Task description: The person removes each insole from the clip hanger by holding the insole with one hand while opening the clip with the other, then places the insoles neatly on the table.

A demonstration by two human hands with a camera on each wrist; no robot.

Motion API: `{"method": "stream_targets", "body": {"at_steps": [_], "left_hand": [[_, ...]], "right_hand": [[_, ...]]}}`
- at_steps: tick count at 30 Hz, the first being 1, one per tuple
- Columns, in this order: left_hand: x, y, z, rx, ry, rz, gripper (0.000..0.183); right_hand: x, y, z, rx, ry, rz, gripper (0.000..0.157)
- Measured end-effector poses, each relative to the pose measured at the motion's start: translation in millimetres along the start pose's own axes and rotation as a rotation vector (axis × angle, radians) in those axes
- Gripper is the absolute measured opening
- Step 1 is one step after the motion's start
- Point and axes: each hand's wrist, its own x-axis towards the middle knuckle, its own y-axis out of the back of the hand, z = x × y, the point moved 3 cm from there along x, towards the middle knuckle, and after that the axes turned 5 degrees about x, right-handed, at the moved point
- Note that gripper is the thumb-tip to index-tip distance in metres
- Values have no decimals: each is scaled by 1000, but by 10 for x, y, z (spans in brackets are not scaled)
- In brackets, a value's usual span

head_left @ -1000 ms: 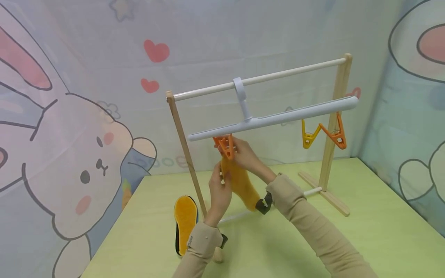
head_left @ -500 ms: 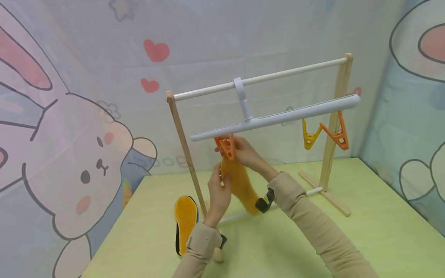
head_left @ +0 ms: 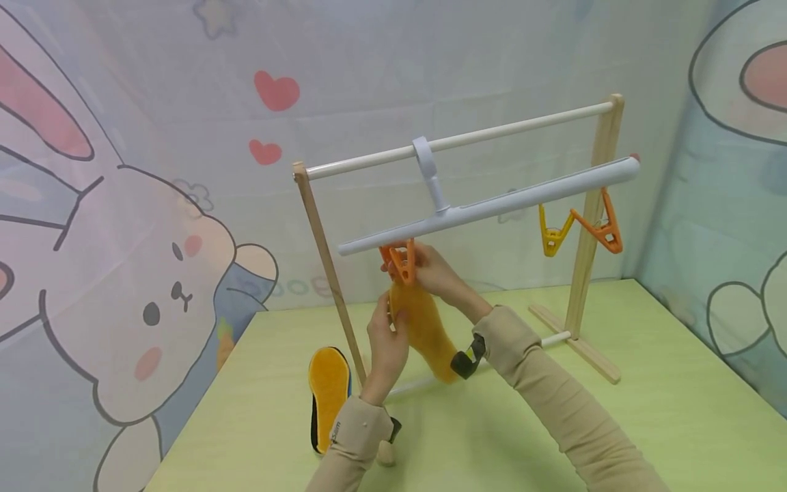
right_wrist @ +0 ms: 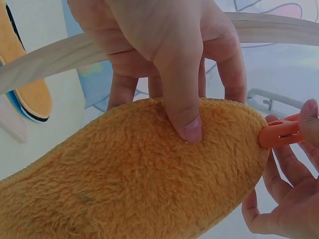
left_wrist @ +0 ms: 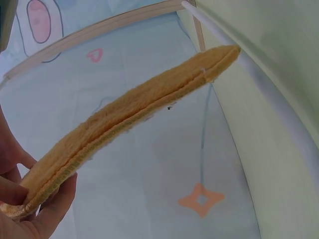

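Note:
A fuzzy orange-yellow insole (head_left: 421, 328) hangs below the left end of a white hanger (head_left: 492, 206). My left hand (head_left: 389, 342) pinches the insole near its upper end; in the right wrist view its thumb (right_wrist: 192, 127) presses the fleece and the other fingers lie behind. My right hand (head_left: 436, 273) grips an orange clip (head_left: 404, 263) under the hanger. In the right wrist view the clip's tip meets the insole's rounded end. Seen from the left wrist, the insole (left_wrist: 124, 107) shows edge-on.
A second insole (head_left: 328, 396) with a black and blue edge lies on the green table (head_left: 510, 437), left of the wooden rack (head_left: 322, 253). The hanger hooks over the rack's white bar (head_left: 522, 125). A yellow clip (head_left: 553, 236) and another orange clip (head_left: 605, 225) hang at its right.
The hanger's right end has tipped up, carrying its two clips up and slightly right. The insole's lower end has swung down a little. Both hands have stayed nearly in place.

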Motion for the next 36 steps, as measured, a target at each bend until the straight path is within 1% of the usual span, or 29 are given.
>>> {"method": "stream_targets", "body": {"at_steps": [1,3,12,16,21,27,33,36], "left_hand": [[1,-15,-46,0,2,3,30],[-5,-23,-78,-1,1,6,30],[-40,-20,-108,13,-7,5,28],[-89,-44,-144,23,-3,-10,27],[-153,-57,-170,19,14,-22,31],[-159,-50,-187,26,21,-27,32],[-176,-41,-202,7,30,-30,32],[-179,-45,-199,3,39,-28,32]], "right_hand": [[0,-4,-4,6,-5,-1,38],[0,-14,-12,12,-14,-2,38],[-12,-25,-5,46,-50,20,38],[-4,-30,-14,53,-31,26,36],[5,-39,-23,57,-16,21,35],[3,-25,7,53,-24,31,34],[14,-31,42,38,-27,28,36],[3,-29,48,63,-25,20,38]]}}
